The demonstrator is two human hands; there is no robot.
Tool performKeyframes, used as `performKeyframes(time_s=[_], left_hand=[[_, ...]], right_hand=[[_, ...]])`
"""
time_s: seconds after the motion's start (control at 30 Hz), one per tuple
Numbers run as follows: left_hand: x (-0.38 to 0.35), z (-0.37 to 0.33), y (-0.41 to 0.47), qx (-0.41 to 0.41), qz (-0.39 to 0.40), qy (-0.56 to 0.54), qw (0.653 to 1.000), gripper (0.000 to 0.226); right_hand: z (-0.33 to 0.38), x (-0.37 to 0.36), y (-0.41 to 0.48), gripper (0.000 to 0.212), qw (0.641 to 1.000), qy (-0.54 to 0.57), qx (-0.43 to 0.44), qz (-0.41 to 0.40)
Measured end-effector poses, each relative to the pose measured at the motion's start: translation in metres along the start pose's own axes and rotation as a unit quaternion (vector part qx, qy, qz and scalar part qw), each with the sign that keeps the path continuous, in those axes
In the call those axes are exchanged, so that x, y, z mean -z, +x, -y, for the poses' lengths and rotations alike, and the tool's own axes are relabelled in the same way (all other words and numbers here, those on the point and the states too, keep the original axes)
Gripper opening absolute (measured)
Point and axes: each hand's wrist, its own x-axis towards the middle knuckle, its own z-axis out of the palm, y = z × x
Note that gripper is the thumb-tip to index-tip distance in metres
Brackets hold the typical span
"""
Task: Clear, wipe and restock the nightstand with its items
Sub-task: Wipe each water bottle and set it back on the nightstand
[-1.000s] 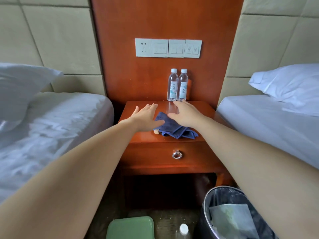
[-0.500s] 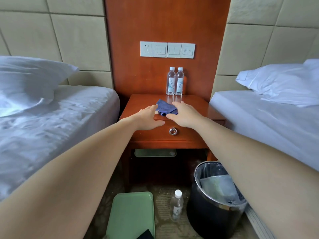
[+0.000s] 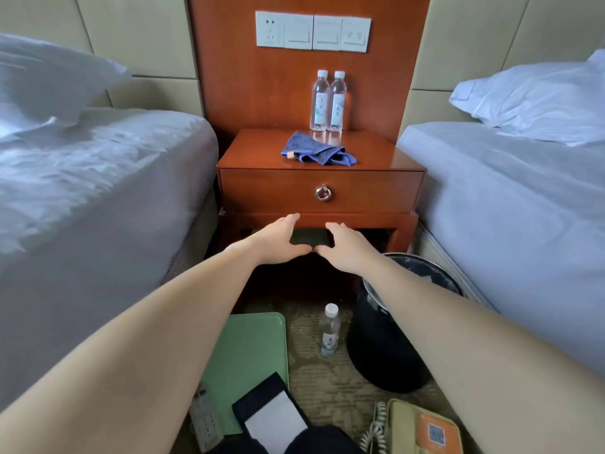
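The wooden nightstand (image 3: pixel 386 158) stands between two beds. A crumpled blue cloth (image 3: pixel 319 152) lies on its top, in front of two upright water bottles (image 3: pixel 329 99) at the back. Nothing else is on the top. My left hand (image 3: pixel 278 240) and right hand (image 3: pixel 347 249) reach side by side below the shut drawer (image 3: pixel 262 191), at the dark lower opening. Their fingers are stretched out, the thumbs nearly meet, and neither hand holds anything. On the carpet lie a green tray (image 3: pixel 248 352), a third water bottle (image 3: pixel 329 332), a remote (image 3: pixel 204 417), a notepad (image 3: pixel 275 417) and a telephone (image 3: pixel 422 427).
A black waste bin (image 3: pixel 386 348) stands on the floor at the right, close under my right forearm. White-sheeted beds (image 3: pixel 98 178) (image 3: pixel 507 191) flank the narrow floor strip. A switch panel (image 3: pixel 312 32) sits on the wooden wall panel above the bottles.
Both hands dropped from the nightstand's front top edge to below the drawer. The view moved lower and back, so the floor items now show. The cloth stayed on top.
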Motion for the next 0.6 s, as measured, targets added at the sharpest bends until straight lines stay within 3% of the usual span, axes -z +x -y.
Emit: performKeyframes(time_s=[0.23, 0.43, 0.6], left_hand=[[-0.067, 0.039, 0.01, 0.044, 0.054, -0.009, 0.998, 0.088], [-0.143, 0.065, 0.026, 0.079, 0.15, -0.032, 0.985, 0.091], [-0.2, 0.083, 0.037, 0.107, 0.195, -0.089, 0.971, 0.082]], right_hand=[[-0.044, -0.067, 0.002, 0.068, 0.994, 0.015, -0.094, 0.06], [-0.085, -0.124, 0.001, 0.051, 0.974, 0.039, -0.191, 0.115], [-0.109, -0.156, 0.008, 0.041, 0.965, 0.055, -0.215, 0.143]])
